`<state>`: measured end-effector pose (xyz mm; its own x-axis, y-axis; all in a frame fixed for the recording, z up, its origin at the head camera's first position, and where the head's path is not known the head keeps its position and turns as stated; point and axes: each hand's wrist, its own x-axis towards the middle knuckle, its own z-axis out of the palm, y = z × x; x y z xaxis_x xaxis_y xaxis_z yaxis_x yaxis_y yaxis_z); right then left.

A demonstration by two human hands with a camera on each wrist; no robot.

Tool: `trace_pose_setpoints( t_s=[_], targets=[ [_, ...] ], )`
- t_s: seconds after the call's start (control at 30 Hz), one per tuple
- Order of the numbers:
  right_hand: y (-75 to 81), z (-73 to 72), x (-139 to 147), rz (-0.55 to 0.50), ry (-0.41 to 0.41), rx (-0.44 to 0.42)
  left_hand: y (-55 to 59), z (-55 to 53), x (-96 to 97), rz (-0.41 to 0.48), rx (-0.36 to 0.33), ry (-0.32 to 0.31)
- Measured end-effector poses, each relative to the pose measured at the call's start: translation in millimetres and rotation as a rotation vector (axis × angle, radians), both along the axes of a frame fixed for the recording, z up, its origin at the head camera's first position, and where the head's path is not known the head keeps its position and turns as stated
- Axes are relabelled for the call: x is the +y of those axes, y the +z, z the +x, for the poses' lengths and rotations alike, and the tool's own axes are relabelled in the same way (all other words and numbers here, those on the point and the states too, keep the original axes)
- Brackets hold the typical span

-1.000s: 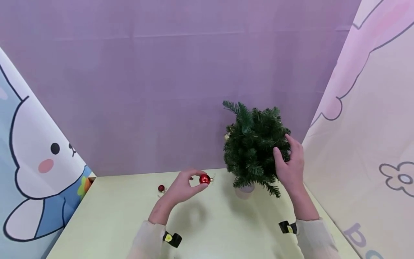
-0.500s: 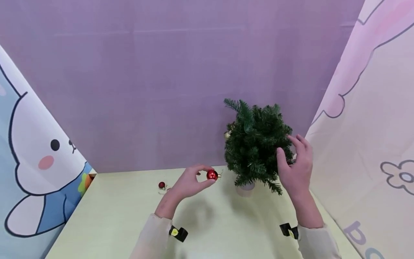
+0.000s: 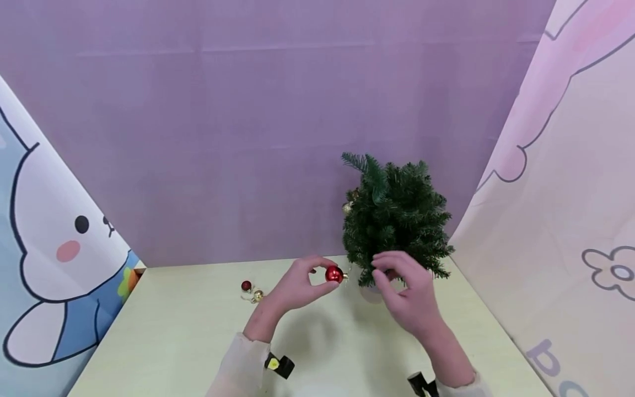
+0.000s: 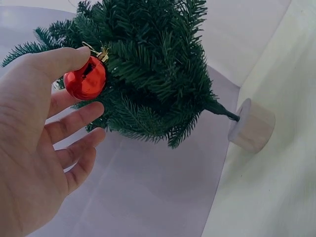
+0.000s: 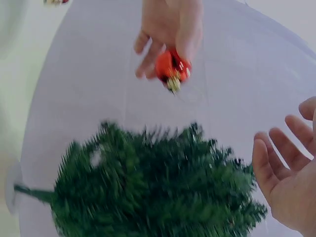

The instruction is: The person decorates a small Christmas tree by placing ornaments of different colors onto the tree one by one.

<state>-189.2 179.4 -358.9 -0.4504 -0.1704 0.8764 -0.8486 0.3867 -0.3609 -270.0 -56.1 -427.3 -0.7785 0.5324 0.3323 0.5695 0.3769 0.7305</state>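
Between thumb and forefinger, my left hand (image 3: 299, 284) pinches a shiny red Christmas bauble (image 3: 334, 274) by its sides. The bauble's gold cap and thin loop (image 4: 102, 53) point away from the palm, toward the tree. My right hand (image 3: 408, 289) is in front of the lower part of a small artificial Christmas tree (image 3: 397, 220), fingers loosely bent and holding nothing. In the right wrist view the right hand (image 5: 294, 170) appears beside the foliage with a gap between thumb and fingers. The tree stands on a round pale wooden base (image 4: 253, 126), mostly hidden in the head view.
A gold ornament (image 3: 347, 208) hangs at the tree's left side. On the pale table (image 3: 198, 336) lie a small dark red bauble (image 3: 246, 285) and a gold bauble (image 3: 258, 295), left of my left hand. A purple backdrop (image 3: 238, 138) rises behind the table.
My left hand has carried the red bauble rightward, closer to the tree. My right hand has left the tree's right side and moved left and down in front of it.
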Motion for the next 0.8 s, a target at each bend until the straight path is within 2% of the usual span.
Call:
trace_pose_setpoints(
  t_s=[0.1,0.2,0.3,0.4,0.5,0.8],
  targets=[
    [-15.4,0.0,-3.7,0.053,0.011,-0.137,0.4,3.6,0.5,-0.004,0.006,-0.002],
    [-25.1,-0.5,-5.9,0.119,-0.042,-0.261,0.3,5.4,1.8,0.004,0.010,-0.014],
    [-30.0,-1.7,-8.0,0.187,-0.114,-0.332,-0.5,7.0,3.2,0.015,-0.002,-0.036],
    [-33.9,-4.2,-10.2,0.254,-0.183,-0.363,-1.9,8.1,4.3,0.024,-0.017,-0.047],
    [-38.5,-7.4,-11.6,0.296,-0.232,-0.358,-3.5,8.1,5.2,0.030,-0.017,-0.048],
    [-46.7,-10.8,-8.4,0.260,-0.241,-0.331,-5.8,6.6,6.4,0.034,-0.024,-0.056]
  ],
)
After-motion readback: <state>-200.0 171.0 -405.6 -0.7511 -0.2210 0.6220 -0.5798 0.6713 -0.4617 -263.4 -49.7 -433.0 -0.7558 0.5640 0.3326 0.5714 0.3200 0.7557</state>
